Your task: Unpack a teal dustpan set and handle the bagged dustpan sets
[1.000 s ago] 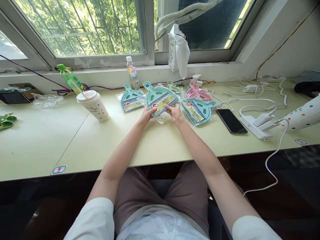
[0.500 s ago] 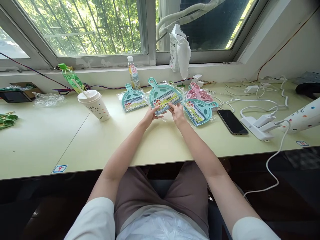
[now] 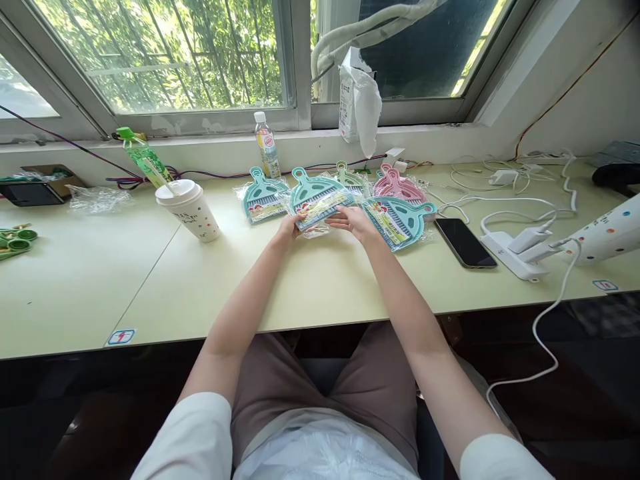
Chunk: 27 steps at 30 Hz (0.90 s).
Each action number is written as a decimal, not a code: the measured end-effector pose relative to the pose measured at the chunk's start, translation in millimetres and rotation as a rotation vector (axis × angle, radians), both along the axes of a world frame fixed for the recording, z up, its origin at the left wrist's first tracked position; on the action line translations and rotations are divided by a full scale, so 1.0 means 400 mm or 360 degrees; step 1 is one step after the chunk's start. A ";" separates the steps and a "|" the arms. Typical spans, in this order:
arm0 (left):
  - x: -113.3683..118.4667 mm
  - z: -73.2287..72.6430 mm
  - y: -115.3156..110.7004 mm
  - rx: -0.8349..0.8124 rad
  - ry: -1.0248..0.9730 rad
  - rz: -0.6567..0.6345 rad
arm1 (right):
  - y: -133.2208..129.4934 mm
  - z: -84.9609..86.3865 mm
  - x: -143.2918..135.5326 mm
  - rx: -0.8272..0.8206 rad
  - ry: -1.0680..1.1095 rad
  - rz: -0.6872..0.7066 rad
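Observation:
Between my hands is a teal dustpan set in clear wrapping, with a brush and a printed label showing and its handle tilted up to the left. My left hand grips its lower left corner. My right hand is closed at its lower right edge, thumb on top. To the left lies a similar teal dustpan set; another one lies by my right wrist. Behind them are a green dustpan set, partly hidden, and a pink dustpan set.
A white cup and a green-capped bottle stand left; a clear bottle is by the sill. On the right are a phone, a power strip and loose white cables. Green items lie far left.
Both hands have brought the held dustpan set a little left and lower, tilting it flatter. The green set behind it now shows more. My right fingers have shifted along its edge.

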<state>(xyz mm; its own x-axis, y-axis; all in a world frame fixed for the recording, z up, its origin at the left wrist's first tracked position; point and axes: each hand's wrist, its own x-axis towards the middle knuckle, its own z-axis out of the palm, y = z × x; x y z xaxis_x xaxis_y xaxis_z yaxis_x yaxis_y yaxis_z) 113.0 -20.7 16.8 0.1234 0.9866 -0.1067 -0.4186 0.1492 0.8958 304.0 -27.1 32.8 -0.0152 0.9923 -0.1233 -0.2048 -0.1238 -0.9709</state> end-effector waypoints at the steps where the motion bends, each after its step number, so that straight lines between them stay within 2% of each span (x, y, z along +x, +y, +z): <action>1: -0.012 0.004 0.005 -0.0027 -0.0029 0.0042 | -0.001 0.006 0.010 0.0041 -0.0151 -0.0002; 3: -0.037 0.012 0.013 -0.0102 -0.0050 0.0120 | -0.004 0.013 0.025 0.0244 -0.0534 -0.0214; 6: -0.063 0.024 0.015 -0.0217 -0.0037 0.0206 | -0.005 0.011 0.042 0.0769 -0.1173 -0.0639; 8: -0.069 0.032 0.012 -0.0234 -0.0053 0.0193 | 0.002 0.003 0.051 0.1075 -0.1434 -0.0679; 10: -0.070 0.037 0.008 -0.0241 -0.0062 0.0149 | 0.014 -0.007 0.058 0.1240 -0.1498 -0.0605; 13: -0.074 0.038 0.004 -0.0268 -0.0028 0.0066 | 0.035 -0.019 0.067 0.1335 -0.1394 -0.0529; 17: -0.091 0.031 0.005 -0.0260 0.0000 -0.0200 | 0.044 -0.025 0.070 0.1367 -0.1180 -0.0425; 21: -0.103 0.027 0.003 -0.0277 0.0005 -0.0442 | 0.035 -0.025 0.058 0.1321 -0.1166 -0.0371; 24: -0.103 0.025 0.002 -0.0322 -0.0013 -0.0466 | 0.028 -0.027 0.047 0.1291 -0.1207 -0.0386; 27: -0.104 0.019 0.005 -0.0324 0.0008 -0.0366 | 0.025 -0.030 0.042 0.1294 -0.1313 -0.0411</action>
<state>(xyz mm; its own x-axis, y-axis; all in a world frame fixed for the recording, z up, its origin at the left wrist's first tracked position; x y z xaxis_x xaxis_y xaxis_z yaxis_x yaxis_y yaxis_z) 71.4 -18.9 24.2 0.3402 0.8910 -0.3007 -0.3487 0.4165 0.8396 320.8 -17.2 20.7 -0.0146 0.7459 0.6659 0.5911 0.5436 -0.5959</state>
